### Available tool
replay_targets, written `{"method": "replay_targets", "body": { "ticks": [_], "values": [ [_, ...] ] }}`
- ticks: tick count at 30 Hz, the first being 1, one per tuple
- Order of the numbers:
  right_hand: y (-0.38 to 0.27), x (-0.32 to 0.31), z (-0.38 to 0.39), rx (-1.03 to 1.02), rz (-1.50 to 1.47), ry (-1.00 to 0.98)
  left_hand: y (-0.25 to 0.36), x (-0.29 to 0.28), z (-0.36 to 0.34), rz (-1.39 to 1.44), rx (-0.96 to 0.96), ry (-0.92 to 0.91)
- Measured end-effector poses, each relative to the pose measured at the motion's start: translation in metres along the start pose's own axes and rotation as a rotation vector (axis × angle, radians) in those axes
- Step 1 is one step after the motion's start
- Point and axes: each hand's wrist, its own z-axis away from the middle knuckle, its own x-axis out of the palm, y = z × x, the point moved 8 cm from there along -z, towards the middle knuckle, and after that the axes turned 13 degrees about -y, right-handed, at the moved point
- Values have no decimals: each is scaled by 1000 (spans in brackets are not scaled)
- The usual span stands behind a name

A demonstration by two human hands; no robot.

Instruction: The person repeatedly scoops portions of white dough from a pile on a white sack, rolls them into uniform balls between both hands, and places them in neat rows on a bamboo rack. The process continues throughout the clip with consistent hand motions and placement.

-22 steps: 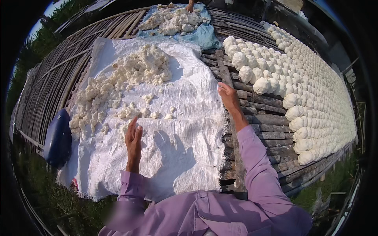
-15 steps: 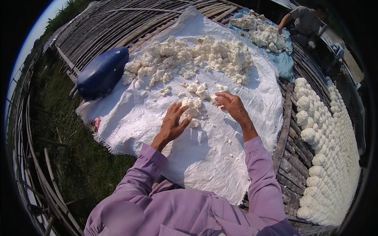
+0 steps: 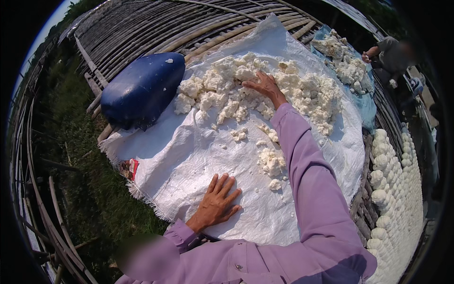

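Note:
My left hand (image 3: 216, 202) lies flat, fingers stretched, on the near part of a white woven plastic sheet (image 3: 175, 163). Farther off, my right hand (image 3: 267, 89) reaches onto a broad heap of white crumbly lumps (image 3: 316, 97), its thumb and fingers apart and touching the heap's top. Whether any lump sits under those fingers is hidden. Between the hands, a smaller clump of the same crumbly stuff (image 3: 271, 162) rests on the sheet beside my right sleeve, with loose crumbs around it.
A smooth dark blue plastic container (image 3: 142, 90) lies at the sheet's far left corner. Bamboo poles (image 3: 179, 35) form the platform. Rows of white balls (image 3: 402, 203) cover the right side. At far right, a person (image 3: 388, 49) is near another lumpy heap (image 3: 350, 66).
My right hand has moved forward from the small clump to the big heap. My left hand has drawn back from that clump and come down on the sheet. The view has shifted.

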Motion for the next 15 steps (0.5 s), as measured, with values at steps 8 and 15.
{"method": "replay_targets", "body": {
  "ticks": [8, 15],
  "values": [
    [7, 32, -18, 229, 254, -50, -4, -3, -13, 74, 30, -33],
    [11, 32, 84, -127, 457, 271, -4, -3, -11, 74, 17, -36]
  ]
}}
